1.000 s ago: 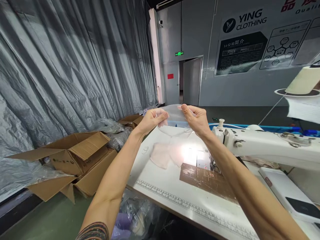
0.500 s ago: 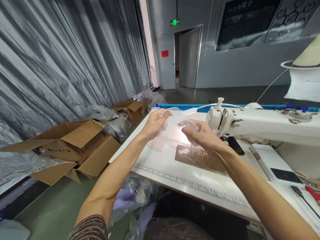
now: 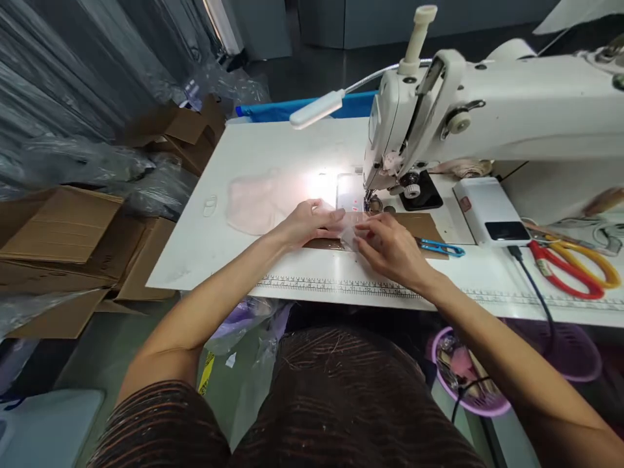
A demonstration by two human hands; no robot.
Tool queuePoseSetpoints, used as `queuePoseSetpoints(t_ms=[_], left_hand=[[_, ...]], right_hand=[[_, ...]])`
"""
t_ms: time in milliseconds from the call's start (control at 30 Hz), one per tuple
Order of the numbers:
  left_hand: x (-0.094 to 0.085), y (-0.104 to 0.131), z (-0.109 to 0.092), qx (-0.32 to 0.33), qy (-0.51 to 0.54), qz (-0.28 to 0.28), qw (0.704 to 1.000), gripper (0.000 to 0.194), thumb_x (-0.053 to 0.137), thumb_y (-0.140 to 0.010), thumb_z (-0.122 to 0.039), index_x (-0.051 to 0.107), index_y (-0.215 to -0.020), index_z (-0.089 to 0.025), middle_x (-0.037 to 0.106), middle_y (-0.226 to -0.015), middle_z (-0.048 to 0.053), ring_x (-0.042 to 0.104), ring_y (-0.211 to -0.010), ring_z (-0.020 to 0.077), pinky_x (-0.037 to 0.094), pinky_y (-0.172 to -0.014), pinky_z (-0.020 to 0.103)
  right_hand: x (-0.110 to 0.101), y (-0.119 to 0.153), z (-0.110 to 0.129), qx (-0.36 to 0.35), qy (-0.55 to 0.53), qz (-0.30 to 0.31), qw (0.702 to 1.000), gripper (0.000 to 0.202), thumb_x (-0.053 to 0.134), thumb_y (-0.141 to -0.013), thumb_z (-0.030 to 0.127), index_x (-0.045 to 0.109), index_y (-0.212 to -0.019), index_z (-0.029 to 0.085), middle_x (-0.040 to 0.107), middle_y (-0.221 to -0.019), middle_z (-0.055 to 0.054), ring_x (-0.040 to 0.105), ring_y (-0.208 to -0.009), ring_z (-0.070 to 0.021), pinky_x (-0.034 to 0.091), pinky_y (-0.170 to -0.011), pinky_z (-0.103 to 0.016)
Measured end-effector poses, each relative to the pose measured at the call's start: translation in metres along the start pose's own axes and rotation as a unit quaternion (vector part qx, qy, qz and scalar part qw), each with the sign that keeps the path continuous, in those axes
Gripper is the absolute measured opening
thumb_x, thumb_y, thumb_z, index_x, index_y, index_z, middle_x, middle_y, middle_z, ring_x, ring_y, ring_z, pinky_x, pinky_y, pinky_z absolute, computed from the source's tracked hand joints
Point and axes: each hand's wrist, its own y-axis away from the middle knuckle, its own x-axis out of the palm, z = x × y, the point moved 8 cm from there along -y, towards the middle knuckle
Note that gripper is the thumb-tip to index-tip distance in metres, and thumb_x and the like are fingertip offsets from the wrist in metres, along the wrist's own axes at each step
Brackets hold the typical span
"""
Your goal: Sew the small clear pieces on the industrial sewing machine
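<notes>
Sheer pale pink fabric (image 3: 256, 203) spreads over the white sewing table, its near right end gathered between my two hands. My left hand (image 3: 312, 224) is closed on this fabric, thumb and fingers together just left of the presser foot (image 3: 370, 200). On the right, my right hand (image 3: 390, 247) pinches a thin, see-through edge of it, close in front of the needle area. The white sewing machine (image 3: 439, 110) stands over the work, and its lamp (image 3: 318, 109) lights the cloth brightly. A brown plate (image 3: 322, 244) shows partly beneath my hands.
Blue thread snips (image 3: 441, 247), a white device with a dark screen (image 3: 492, 211), a black phone (image 3: 422, 192) and red-handled scissors (image 3: 565, 270) lie to the right. A ruler strip (image 3: 336, 286) runs along the front edge. Cardboard boxes (image 3: 63, 224) stand left; a purple basket (image 3: 487, 409) sits below.
My view has tipped down toward the table. Both hands have come down from above the tabletop and nearer each other, bringing the fabric close to the presser foot.
</notes>
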Motion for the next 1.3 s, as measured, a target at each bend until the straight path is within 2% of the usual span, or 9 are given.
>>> queuePoseSetpoints(t_ms=[67, 133, 367, 567, 733, 933, 1100, 1200, 1300], left_hand=[[0.002, 0.002, -0.002, -0.002, -0.013, -0.006, 1.0, 0.125, 0.091, -0.064, -0.009, 0.009, -0.158, -0.009, 0.07, -0.114, 0.02, 0.074, -0.081, 0.021, 0.06, -0.087, 0.041], [0.002, 0.002, -0.001, -0.01, -0.019, -0.007, 1.0, 0.129, 0.087, -0.065, -0.001, 0.0, -0.159, -0.01, 0.069, -0.116, 0.019, 0.073, -0.076, 0.0185, 0.061, -0.085, 0.039], [-0.004, -0.012, 0.001, 0.001, 0.01, -0.005, 1.0, 0.114, 0.08, -0.071, 0.003, 0.009, -0.159, -0.007, 0.068, -0.118, 0.021, 0.071, -0.072, 0.0141, 0.061, -0.078, 0.03], [-0.011, -0.015, 0.0, 0.023, 0.042, -0.027, 0.998, 0.108, 0.085, -0.07, -0.003, 0.02, -0.157, -0.01, 0.068, -0.118, 0.019, 0.073, -0.075, 0.0156, 0.062, -0.081, 0.033], [-0.01, -0.014, -0.001, 0.024, 0.051, -0.015, 0.998, 0.103, 0.084, -0.071, -0.005, 0.025, -0.155, -0.009, 0.068, -0.117, 0.018, 0.073, -0.078, 0.0157, 0.062, -0.084, 0.033], [0.001, -0.009, 0.004, -0.009, 0.063, 0.029, 0.998, 0.095, 0.08, -0.076, -0.006, 0.028, -0.155, -0.016, 0.07, -0.114, 0.016, 0.074, -0.085, 0.0181, 0.062, -0.083, 0.031], [0.005, -0.006, 0.001, -0.001, 0.037, 0.073, 0.997, 0.083, 0.074, -0.085, -0.015, 0.03, -0.155, -0.02, 0.073, -0.102, 0.01, 0.072, -0.083, 0.0142, 0.06, -0.081, 0.027], [-0.009, -0.006, -0.012, 0.085, -0.09, 0.013, 0.992, 0.059, 0.074, -0.087, -0.03, 0.054, -0.141, -0.024, 0.068, -0.105, 0.007, 0.069, -0.081, 0.0123, 0.059, -0.075, 0.025], [-0.012, 0.005, -0.036, 0.236, -0.24, -0.048, 0.94, 0.035, 0.079, -0.081, -0.037, 0.074, -0.112, -0.023, 0.06, -0.116, 0.007, 0.065, -0.087, 0.0123, 0.056, -0.075, 0.023]], right_hand=[[0.007, -0.002, 0.002, 0.004, -0.031, 0.025, 0.999, 0.025, 0.057, -0.091, 0.036, 0.064, -0.105, 0.016, 0.065, -0.099, -0.012, 0.063, -0.083, -0.0237, 0.049, -0.072, -0.037], [0.013, -0.007, 0.0, 0.035, -0.039, 0.05, 0.997, 0.025, 0.064, -0.088, 0.038, 0.063, -0.102, 0.017, 0.066, -0.088, -0.007, 0.061, -0.073, -0.0203, 0.045, -0.065, -0.034], [0.02, -0.02, -0.012, 0.109, -0.069, 0.072, 0.989, 0.013, 0.065, -0.087, 0.031, 0.061, -0.086, 0.019, 0.065, -0.074, -0.001, 0.051, -0.06, -0.0145, 0.035, -0.058, -0.029], [0.027, -0.022, -0.019, 0.123, -0.157, 0.101, 0.975, 0.024, 0.064, -0.089, 0.039, 0.059, -0.074, 0.02, 0.053, -0.059, 0.002, 0.041, -0.052, -0.0117, 0.029, -0.051, -0.028], [0.017, -0.025, -0.023, 0.139, -0.262, 0.048, 0.954, 0.04, 0.074, -0.082, 0.049, 0.061, -0.103, 0.018, 0.063, -0.082, -0.002, 0.054, -0.063, -0.0136, 0.042, -0.056, -0.029], [0.004, -0.029, -0.005, -0.003, -0.223, 0.032, 0.974, 0.042, 0.068, -0.089, 0.03, 0.06, -0.13, 0.022, 0.06, -0.12, -0.011, 0.061, -0.105, -0.023, 0.052, -0.088, -0.039], [0.001, -0.027, 0.001, -0.05, -0.222, -0.01, 0.974, 0.017, 0.065, -0.093, 0.026, 0.074, -0.107, 0.028, 0.066, -0.107, -0.006, 0.063, -0.103, -0.022, 0.053, -0.092, -0.041], [0.003, -0.027, -0.003, -0.016, -0.233, -0.018, 0.972, 0.006, 0.069, -0.09, 0.029, 0.074, -0.092, 0.026, 0.068, -0.102, -0.006, 0.064, -0.098, -0.0223, 0.053, -0.09, -0.041], [0.006, -0.028, -0.005, 0.016, -0.248, -0.004, 0.969, 0.006, 0.069, -0.088, 0.027, 0.068, -0.083, 0.023, 0.068, -0.103, -0.007, 0.064, -0.098, -0.0219, 0.051, -0.091, -0.041]])
